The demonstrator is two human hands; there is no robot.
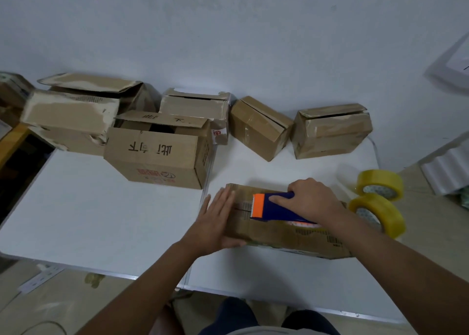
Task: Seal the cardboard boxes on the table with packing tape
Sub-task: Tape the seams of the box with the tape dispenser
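Cardboard box [281, 230] lies flat at the near right of the white worktop [101, 207]. Left hand [215, 223] presses its end, fingers straight, a wide grip. Right hand [312, 200] holds the blue-and-orange tape dispenser [269, 206] on top. Two yellow tape rolls [378, 200] sit just beside; other boxes [157, 154] line the wall.

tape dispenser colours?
Dark blue body, orange blade guard on the tape dispenser; seen in the head view.
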